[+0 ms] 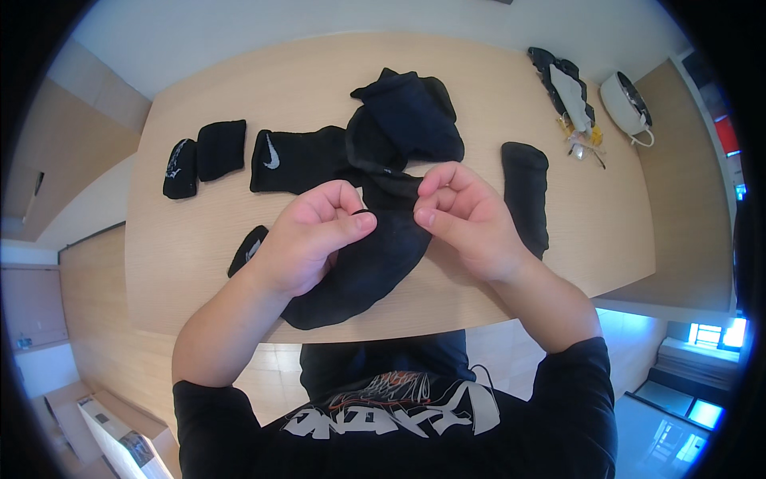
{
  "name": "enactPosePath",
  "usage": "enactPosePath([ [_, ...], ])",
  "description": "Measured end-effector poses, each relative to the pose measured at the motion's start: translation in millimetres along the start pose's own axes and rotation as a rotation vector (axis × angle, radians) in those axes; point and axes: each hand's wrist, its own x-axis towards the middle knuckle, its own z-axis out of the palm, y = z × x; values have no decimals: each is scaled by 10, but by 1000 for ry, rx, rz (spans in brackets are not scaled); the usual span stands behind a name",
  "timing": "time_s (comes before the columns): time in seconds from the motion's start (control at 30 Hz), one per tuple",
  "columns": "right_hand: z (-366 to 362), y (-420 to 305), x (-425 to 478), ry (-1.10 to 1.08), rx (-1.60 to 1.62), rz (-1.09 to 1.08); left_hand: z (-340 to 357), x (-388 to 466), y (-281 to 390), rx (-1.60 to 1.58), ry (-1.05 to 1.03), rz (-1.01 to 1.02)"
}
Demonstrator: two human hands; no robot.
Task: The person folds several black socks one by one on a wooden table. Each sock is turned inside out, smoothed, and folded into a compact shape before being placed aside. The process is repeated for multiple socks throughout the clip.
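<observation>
My left hand (323,230) pinches the edge of a black sock-like knit piece (371,257) between thumb and curled fingers. My right hand (464,218) pinches dark fabric on the opposite side, so the opening is held between both hands. The closed lower end curves down to the left, close to the table's front edge. Behind the hands lies a black knit piece with a white Nike swoosh (299,158). Its right part meets a heap of black and navy fabric (413,117). A small black piece with a pale mark (246,251) is partly hidden by my left forearm.
Two folded black pieces, one plain (221,149) and one with a white print (181,169), lie left on the wooden table (197,257). Right are a long black piece (525,194), black and grey gloves (568,96), clear-lensed glasses (580,148) and a white round container (623,108).
</observation>
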Motion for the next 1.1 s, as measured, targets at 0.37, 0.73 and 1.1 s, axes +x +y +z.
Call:
enactPosePath([
  [0.37, 143, -297, -211, 148, -571, -380, 96, -76, 94, -8, -77, 244],
  [0.73, -231, -236, -1281, 192, -1730, -88, 225, -166, 272, 336, 42, 454],
  [1.1, -826, -651, -913, 556, -1299, -147, 369, -188, 296, 216, 72, -15],
])
